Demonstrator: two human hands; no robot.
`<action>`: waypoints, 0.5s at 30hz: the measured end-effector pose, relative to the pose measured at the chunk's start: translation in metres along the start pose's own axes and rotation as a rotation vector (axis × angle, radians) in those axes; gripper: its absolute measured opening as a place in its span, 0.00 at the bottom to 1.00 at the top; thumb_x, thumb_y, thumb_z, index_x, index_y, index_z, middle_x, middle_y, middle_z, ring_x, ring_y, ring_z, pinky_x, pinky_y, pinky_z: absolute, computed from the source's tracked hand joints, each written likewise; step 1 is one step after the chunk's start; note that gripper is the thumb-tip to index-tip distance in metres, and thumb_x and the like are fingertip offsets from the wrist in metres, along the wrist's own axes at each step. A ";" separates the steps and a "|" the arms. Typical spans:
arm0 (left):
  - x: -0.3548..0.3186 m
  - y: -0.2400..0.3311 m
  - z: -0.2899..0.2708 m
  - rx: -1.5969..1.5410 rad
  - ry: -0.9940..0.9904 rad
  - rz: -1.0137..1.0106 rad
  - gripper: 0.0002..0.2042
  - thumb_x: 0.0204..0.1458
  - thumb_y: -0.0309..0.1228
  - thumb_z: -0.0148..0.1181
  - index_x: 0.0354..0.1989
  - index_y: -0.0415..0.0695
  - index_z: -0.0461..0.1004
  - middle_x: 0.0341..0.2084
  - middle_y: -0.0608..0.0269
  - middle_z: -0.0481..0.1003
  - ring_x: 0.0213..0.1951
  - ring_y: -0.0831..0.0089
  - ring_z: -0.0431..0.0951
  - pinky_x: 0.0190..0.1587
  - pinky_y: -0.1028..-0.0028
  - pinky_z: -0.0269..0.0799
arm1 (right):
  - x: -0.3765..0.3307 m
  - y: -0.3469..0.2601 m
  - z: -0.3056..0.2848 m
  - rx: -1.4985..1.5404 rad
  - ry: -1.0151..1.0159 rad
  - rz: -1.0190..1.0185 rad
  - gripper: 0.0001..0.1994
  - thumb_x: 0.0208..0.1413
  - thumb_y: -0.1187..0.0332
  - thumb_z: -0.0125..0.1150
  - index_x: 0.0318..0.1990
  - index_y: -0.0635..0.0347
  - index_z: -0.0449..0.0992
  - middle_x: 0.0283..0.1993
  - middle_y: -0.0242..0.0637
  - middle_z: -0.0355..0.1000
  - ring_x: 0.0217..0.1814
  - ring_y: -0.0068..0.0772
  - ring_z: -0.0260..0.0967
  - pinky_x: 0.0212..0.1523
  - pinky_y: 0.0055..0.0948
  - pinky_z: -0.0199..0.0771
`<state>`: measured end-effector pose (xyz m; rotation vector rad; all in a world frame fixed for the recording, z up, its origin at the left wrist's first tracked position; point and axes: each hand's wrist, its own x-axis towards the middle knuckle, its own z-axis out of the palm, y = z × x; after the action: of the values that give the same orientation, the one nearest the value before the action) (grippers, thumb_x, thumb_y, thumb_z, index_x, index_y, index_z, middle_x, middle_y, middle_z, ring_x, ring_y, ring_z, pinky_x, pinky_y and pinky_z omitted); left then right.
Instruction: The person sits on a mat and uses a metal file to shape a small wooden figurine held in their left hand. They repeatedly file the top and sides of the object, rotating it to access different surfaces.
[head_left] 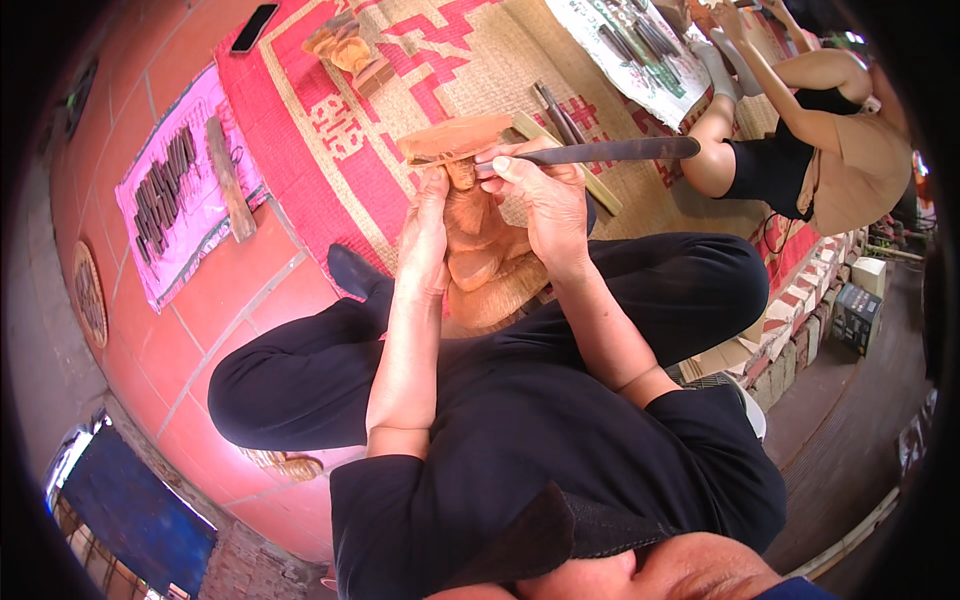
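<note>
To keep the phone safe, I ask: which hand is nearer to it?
Left. The left hand holds the carving, below and right of the phone; the right hand, holding a tool, is farther right.

Carving (474,228) btwn hands (552,205), tools (165,195) on cloth (192,250) L, phone (255,28) nr mat (285,110) edge, co-worker (860,175) R

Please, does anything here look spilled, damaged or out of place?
Nothing stands out: the left hand holds the wooden carving, the right hand holds a dark tool beside it, and slim tools lie in a row on the pink cloth.
</note>
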<state>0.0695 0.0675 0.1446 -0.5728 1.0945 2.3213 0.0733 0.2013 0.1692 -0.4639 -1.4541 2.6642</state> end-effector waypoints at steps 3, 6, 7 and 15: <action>-0.003 0.003 0.005 -0.009 -0.016 0.009 0.24 0.62 0.45 0.45 0.59 0.39 0.62 0.49 0.55 0.71 0.48 0.67 0.73 0.51 0.68 0.71 | -0.001 0.002 0.002 -0.164 -0.001 -0.102 0.02 0.50 0.76 0.63 0.30 0.64 0.75 0.32 0.35 0.76 0.30 0.18 0.71 0.29 0.15 0.69; -0.001 0.001 0.004 -0.014 -0.107 0.041 0.24 0.62 0.45 0.45 0.59 0.40 0.61 0.50 0.54 0.70 0.49 0.67 0.73 0.52 0.68 0.70 | 0.001 0.004 -0.002 -0.221 -0.016 -0.031 0.02 0.50 0.76 0.62 0.30 0.64 0.75 0.33 0.37 0.76 0.31 0.19 0.72 0.30 0.16 0.71; 0.001 0.000 0.002 -0.013 -0.143 0.056 0.24 0.62 0.45 0.45 0.60 0.40 0.61 0.50 0.54 0.70 0.49 0.67 0.73 0.52 0.68 0.70 | 0.001 0.004 0.000 -0.161 0.002 -0.039 0.02 0.50 0.76 0.62 0.30 0.64 0.75 0.32 0.35 0.75 0.30 0.18 0.71 0.30 0.16 0.70; -0.001 0.003 0.002 -0.004 -0.010 -0.004 0.23 0.62 0.44 0.44 0.59 0.41 0.62 0.50 0.57 0.70 0.51 0.69 0.71 0.54 0.69 0.68 | 0.000 0.004 0.002 -0.174 -0.030 -0.091 0.02 0.49 0.77 0.63 0.31 0.64 0.76 0.30 0.33 0.74 0.27 0.14 0.66 0.26 0.12 0.62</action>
<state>0.0682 0.0670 0.1480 -0.5635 1.0841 2.3209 0.0733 0.1973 0.1667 -0.3618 -1.6812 2.4979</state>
